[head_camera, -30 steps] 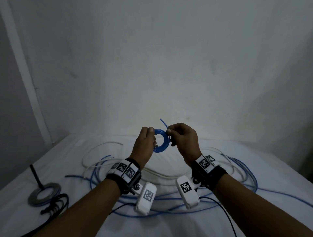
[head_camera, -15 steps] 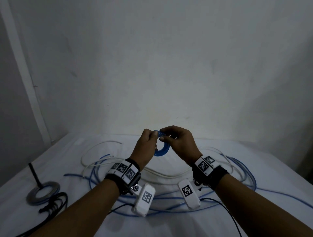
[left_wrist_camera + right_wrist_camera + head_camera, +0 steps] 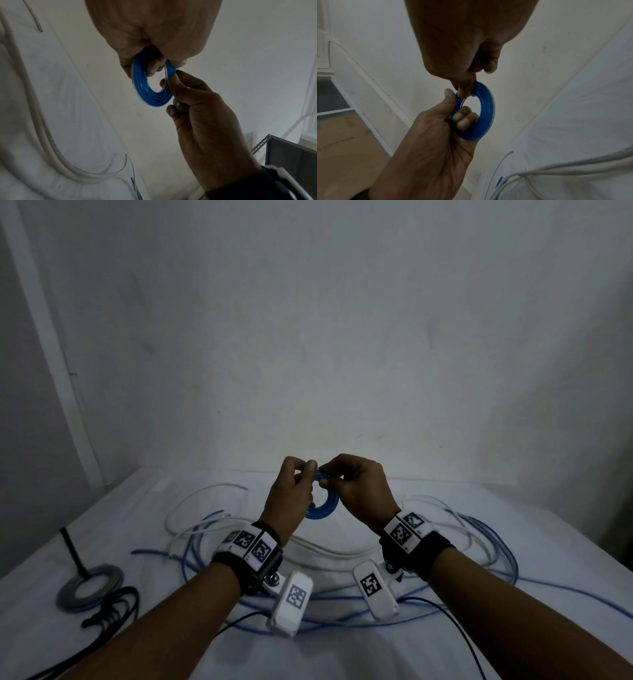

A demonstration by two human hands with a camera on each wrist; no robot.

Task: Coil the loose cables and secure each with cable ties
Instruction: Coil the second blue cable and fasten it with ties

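A small blue coil [image 3: 323,505] of thin flat cable hangs in the air between both hands, above the white-covered table [image 3: 342,652]. My left hand [image 3: 308,474] pinches its upper left rim, with fingers curled through the hole, as the right wrist view shows [image 3: 453,108]. My right hand [image 3: 329,479] pinches the top of the ring between thumb and forefinger. In the left wrist view the coil [image 3: 150,97] shows several flat turns. My left hand [image 3: 154,65] comes from above and my right hand [image 3: 173,83] grips the right rim. The coil [image 3: 486,108] hangs below my right hand [image 3: 467,86].
Loose blue cables [image 3: 496,542] and white cables [image 3: 191,501] loop across the table under my wrists. At the left lie a grey coil [image 3: 90,585] with a black strap [image 3: 72,546] standing up from it, and a black cable bundle [image 3: 113,611]. A wall stands close behind.
The free blue end that stuck up above the coil is gone from sight. Both hands have closed together over the coil's top, and the ring now hangs lower between them.
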